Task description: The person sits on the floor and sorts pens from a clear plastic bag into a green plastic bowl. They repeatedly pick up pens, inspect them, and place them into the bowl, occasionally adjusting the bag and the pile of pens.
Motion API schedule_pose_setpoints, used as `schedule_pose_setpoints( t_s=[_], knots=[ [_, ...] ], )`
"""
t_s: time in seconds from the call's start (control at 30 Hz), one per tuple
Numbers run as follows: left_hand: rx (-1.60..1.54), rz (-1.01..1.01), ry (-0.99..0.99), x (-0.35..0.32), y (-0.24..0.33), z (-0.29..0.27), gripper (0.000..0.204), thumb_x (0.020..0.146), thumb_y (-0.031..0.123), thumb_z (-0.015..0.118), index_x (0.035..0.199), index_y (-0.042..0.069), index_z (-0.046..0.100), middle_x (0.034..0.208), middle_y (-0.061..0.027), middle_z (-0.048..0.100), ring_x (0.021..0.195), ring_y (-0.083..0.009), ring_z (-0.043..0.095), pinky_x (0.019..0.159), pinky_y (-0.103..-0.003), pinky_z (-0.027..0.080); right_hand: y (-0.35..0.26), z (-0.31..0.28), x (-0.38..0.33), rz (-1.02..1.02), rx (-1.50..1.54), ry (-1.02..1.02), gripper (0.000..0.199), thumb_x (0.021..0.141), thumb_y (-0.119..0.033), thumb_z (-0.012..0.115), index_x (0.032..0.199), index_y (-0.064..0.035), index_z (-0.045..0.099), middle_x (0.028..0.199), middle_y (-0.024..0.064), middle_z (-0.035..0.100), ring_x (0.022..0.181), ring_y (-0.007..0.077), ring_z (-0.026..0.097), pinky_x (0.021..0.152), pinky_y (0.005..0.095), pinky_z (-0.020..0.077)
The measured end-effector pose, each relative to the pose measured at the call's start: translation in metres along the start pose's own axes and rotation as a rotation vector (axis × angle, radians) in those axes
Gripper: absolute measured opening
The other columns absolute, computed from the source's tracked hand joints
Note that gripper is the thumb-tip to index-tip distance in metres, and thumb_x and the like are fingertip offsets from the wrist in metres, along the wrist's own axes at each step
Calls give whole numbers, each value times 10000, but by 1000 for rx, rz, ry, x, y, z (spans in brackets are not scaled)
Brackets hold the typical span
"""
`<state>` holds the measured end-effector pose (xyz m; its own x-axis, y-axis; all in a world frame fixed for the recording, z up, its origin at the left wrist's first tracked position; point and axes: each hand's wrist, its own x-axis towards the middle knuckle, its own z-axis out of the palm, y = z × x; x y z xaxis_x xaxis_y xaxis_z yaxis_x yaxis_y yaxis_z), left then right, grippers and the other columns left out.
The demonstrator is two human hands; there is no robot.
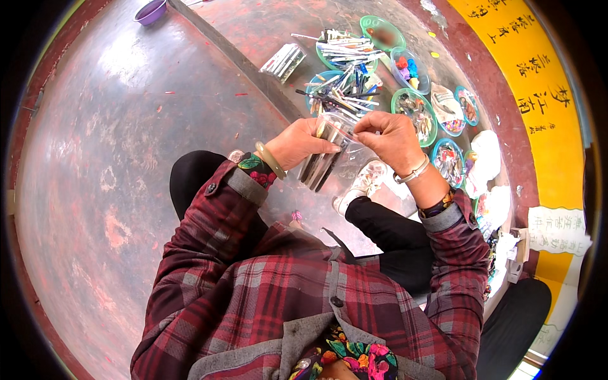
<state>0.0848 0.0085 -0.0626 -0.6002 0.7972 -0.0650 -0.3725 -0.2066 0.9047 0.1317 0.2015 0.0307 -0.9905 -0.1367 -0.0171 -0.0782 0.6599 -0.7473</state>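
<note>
My left hand grips the side of a clear zip bag, its thumb lying across the front. Several dark, slim pen-like sticks stand inside the bag, with lighter ends near its mouth. At the top edge, by the reddish zip strip, my right hand is closed in a pinch on the bag. Just beyond the hands, a blue basket holds loose black and white pens. A green basket behind it is heaped with white pens. To its left, a packed bundle of pens lies on the floor.
More baskets stand at the right, including a green basket of small parts and a blue basket. White bags lie along the yellow wall. A raised strip crosses the floor towards a purple basin. Another person's dark-clad leg is at right.
</note>
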Motion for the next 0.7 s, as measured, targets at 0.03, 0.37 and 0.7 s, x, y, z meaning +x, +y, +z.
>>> schedule_pose_setpoints(
  t_s=[0.03, 0.37, 0.7],
  knots=[
    [44, -12, 6, 0, 0, 0, 258, 794, 2, 626, 1050, 22, 601, 967, 8, 616, 883, -70, 546, 818, -243, 440, -1, 0, 0, -5, -12, -4, 126, 704, -86, 619, 810, -40, 670, 715, 84, 647, 633, 151, 616, 615, 257, 472],
    [-61, 46, 82, 0, 3, 0, 358, 754, -46, 641, 1103, 6, 583, 1004, -22, 625, 905, -105, 579, 843, -266, 455, -5, -5, 9, -267, -181, 59, 150, 711, -189, 691, 782, -61, 660, 935, 120, 624, 863, 252, 593, 774, 331, 453],
    [-48, 83, 77, -2, 8, -1, 375, 758, -56, 632, 1123, 0, 571, 1005, -41, 632, 915, -123, 598, 834, -275, 469, 1, -10, 15, -58, 61, -137, 150, 725, -174, 673, 775, -36, 641, 794, 94, 622, 745, 188, 589, 681, 298, 451]
  ],
)
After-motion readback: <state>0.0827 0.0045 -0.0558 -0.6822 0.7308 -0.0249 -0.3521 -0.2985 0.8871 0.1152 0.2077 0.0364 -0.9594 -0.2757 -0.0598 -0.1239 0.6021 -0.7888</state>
